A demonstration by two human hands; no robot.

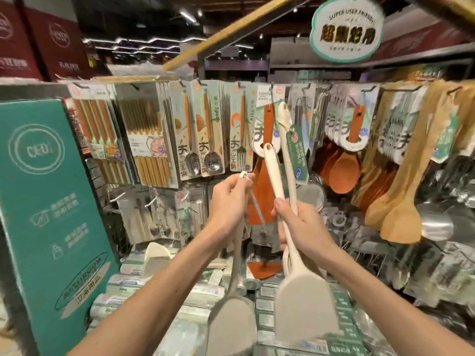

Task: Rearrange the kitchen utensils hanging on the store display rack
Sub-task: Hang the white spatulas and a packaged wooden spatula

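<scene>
My left hand pinches the top of a cream spatula handle whose grey blade hangs low at the centre. My right hand grips two cream spatula handles together; their tops point up toward the rack and a grey blade hangs below my wrist. One of these carries a green tag. Behind my hands an orange spatula hangs from a hook on the display rack.
Carded chopsticks, spoons and a fork hang along the rack's left. Orange scoops and wooden spatulas hang on the right. A teal cardboard box stands at the left. Packaged goods fill the shelf below.
</scene>
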